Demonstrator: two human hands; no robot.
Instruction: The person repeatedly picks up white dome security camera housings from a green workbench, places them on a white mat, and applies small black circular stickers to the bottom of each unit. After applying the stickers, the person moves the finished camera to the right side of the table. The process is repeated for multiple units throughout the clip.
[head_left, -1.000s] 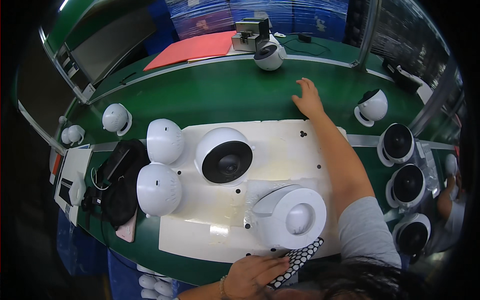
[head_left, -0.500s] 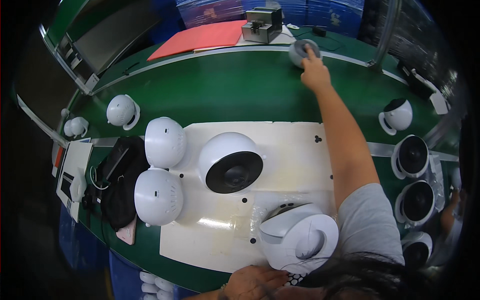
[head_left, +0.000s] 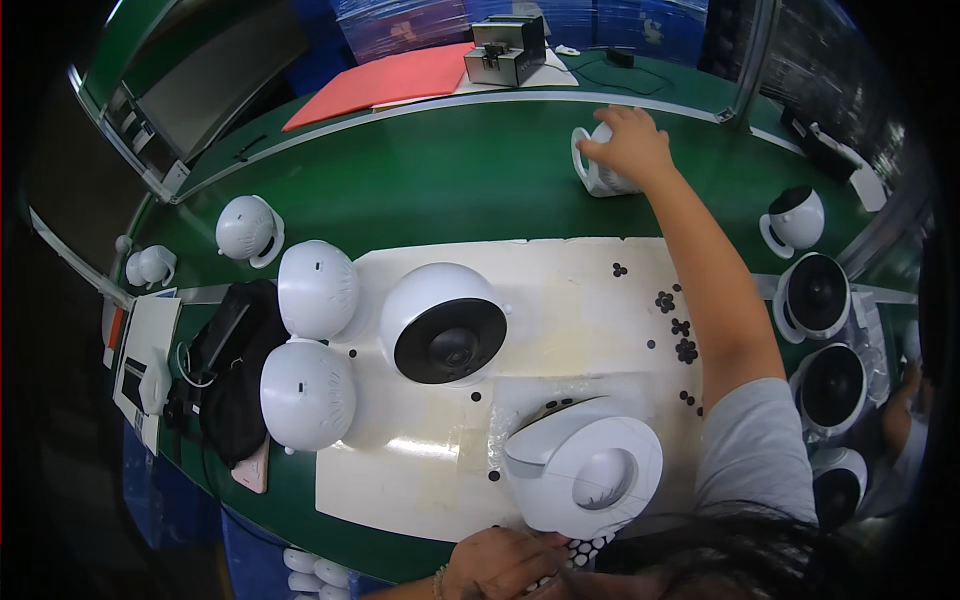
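White camera [head_left: 606,184] on the worktop's [head_left: 430,170] far side; your right hand's [head_left: 638,150] fingers wrap it. Left hand [head_left: 495,565] by dotted sheet [head_left: 592,547]: can't tell grip. Probably light, stiff, slick; cup its round body.

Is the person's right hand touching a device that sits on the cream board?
No, the right hand is on a white device on the green tabletop, beyond the far edge of the cream board.

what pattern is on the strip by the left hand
The strip has white dots on black, seen in head view.
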